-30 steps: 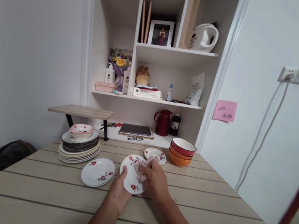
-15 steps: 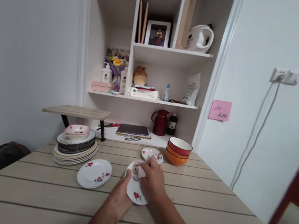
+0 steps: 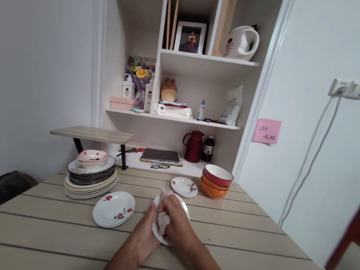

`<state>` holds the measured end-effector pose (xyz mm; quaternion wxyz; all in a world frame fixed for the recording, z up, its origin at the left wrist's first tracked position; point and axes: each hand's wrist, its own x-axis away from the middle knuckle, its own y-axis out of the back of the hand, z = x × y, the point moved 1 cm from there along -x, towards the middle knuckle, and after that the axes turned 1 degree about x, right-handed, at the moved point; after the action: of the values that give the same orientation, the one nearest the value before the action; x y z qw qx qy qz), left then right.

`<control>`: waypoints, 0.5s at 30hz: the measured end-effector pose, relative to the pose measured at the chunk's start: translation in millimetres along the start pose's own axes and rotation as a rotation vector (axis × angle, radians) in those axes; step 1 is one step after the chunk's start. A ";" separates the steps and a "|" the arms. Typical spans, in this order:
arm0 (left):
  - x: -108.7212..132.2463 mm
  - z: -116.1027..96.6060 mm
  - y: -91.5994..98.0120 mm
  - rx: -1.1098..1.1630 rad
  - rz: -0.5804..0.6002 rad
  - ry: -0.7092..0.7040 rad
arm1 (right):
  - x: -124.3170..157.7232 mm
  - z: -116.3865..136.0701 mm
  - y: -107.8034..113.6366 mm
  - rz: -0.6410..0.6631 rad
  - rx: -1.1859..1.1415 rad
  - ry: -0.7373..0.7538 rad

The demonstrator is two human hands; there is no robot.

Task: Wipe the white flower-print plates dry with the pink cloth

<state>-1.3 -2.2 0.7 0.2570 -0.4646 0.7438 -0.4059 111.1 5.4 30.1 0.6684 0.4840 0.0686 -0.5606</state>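
A white plate [image 3: 185, 204] is held above the table by my left hand [image 3: 144, 237], whose thumb lies over the left rim and whose fingers are beneath it. My right hand [image 3: 177, 225] grips a pale pink cloth [image 3: 163, 221] and presses it on the plate's left part, covering most of the plate's print. Left of my hands lie white flowered plates [image 3: 111, 210], one on another. Small flowered plates [image 3: 181, 184] rest beyond my hands, beside a stack of bowls [image 3: 216, 183], red on top and orange below.
At the left stands a tall stack of plates [image 3: 90, 180] topped by a pink dotted dish [image 3: 93, 156], near a small raised wooden stand [image 3: 92, 134]. Behind the table are a laptop [image 3: 161, 155], glasses [image 3: 160, 167], a red jug [image 3: 193, 147] and a dark bottle [image 3: 208, 149].
My right hand with the cloth has moved left and down across the plate, from the upper right toward the left rim. The small plates behind show more fully. The view has shifted slightly.
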 end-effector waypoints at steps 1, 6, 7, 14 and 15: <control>-0.6 3.5 -0.2 -0.012 0.032 0.040 | -1.4 -2.5 2.7 -0.054 -0.020 -0.021; -7.5 10.1 7.4 0.010 0.094 0.037 | -2.4 -27.1 13.8 -0.170 0.111 -0.140; -8.5 8.8 9.5 0.024 0.100 0.008 | -1.2 -31.2 14.0 -0.158 0.156 -0.161; -4.5 -5.0 7.6 0.076 0.101 -0.132 | 6.9 -26.5 1.6 0.024 0.177 -0.129; -4.4 -5.7 7.1 0.076 0.100 -0.156 | 6.9 -23.1 0.2 0.022 0.153 -0.127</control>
<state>-7.2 5.5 -2.2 0.3517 -0.4468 0.7279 -0.3832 124.2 17.4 13.8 0.6386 0.4976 -0.0224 -0.5866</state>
